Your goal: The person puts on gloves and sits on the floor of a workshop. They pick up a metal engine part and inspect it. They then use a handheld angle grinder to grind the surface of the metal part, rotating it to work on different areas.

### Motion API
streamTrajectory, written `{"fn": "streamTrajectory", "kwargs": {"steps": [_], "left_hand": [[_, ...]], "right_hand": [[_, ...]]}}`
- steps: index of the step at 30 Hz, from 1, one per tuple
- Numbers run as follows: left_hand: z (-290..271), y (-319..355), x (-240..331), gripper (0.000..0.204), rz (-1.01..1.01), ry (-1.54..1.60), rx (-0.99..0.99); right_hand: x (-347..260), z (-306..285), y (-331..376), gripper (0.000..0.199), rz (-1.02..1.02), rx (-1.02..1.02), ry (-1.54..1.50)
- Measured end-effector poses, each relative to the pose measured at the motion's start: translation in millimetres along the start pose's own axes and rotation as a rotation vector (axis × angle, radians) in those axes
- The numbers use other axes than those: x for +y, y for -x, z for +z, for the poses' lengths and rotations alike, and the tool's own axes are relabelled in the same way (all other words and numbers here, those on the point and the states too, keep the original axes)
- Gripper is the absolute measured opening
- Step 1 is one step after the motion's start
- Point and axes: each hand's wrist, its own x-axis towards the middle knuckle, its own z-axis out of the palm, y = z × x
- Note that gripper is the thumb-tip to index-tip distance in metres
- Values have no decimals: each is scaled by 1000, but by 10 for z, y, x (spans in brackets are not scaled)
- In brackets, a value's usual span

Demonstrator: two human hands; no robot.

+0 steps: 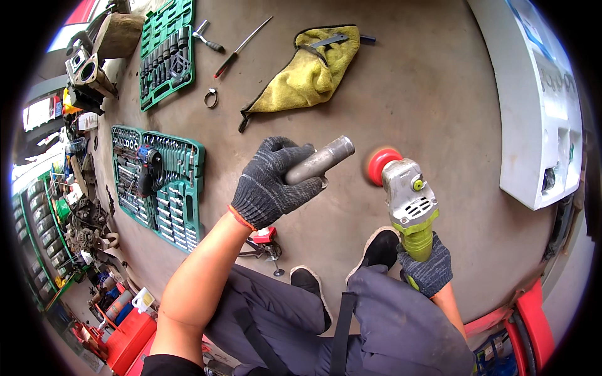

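A short grey metal pipe (321,160) lies in my left hand (271,182), which wears a dark knitted glove with an orange cuff. Its fingers and thumb wrap the near part, and the free end points up and to the right. My right hand (429,266), gloved the same way, grips the green handle of an angle grinder (411,197). At the grinder's head is a red cup-shaped attachment (381,165) whose outer edge is blurred. The attachment is to the right of the pipe, apart from it. My right fingers are partly hidden by the handle.
On the floor are two green tool cases (202,160), a ratchet (207,39), a screwdriver (241,49), a ring clamp (211,98) and a yellow cloth (307,84). A white foam block (527,125) stands right. Red toolboxes (130,338) and machine parts line the left side.
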Motion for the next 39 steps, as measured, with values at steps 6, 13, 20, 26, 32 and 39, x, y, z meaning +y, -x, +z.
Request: {"fn": "streamTrajectory", "kwargs": {"steps": [6,13,20,26,32,39], "left_hand": [[44,-18,232,44,-396,413,-198],[65,-5,234,40,-148,111,-72],[69,22,176,54,-88,25,-104],[61,18,171,44,-64,15,-73],[20,-16,149,37,-249,218,-171],[-24,-40,230,39,-285,264,-230]], "right_hand": [[-44,-54,23,53,-23,39,-98],[41,45,-22,50,-61,64,-89],[-28,-23,23,46,-58,45,3],[-22,0,8,44,-96,59,82],[-40,17,68,44,-113,29,43],[-15,-36,-1,47,-118,48,68]]}}
